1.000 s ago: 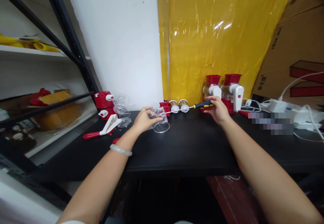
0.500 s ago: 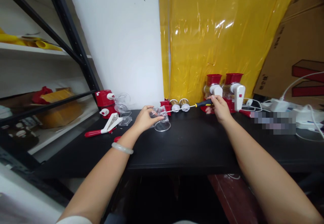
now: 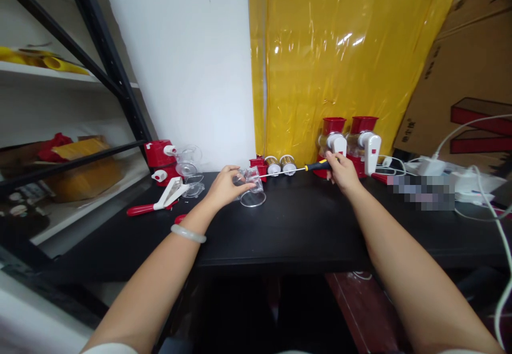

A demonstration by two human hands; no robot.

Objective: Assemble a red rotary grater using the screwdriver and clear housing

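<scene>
Through the head camera I view the counter (image 3: 304,231). My left grip (image 3: 224,186) holds a clear plastic housing (image 3: 255,175) at the counter's middle, its circular rim lowermost. My right grip (image 3: 343,173) is wrapped around the handle of a screwdriver (image 3: 314,167), its shaft pointing left to the housing; tip contact is indiscernible. Two drums (image 3: 272,166) lie behind the shaft; two red-and-white graters (image 3: 365,154) stand upright beyond my right grip.
</scene>
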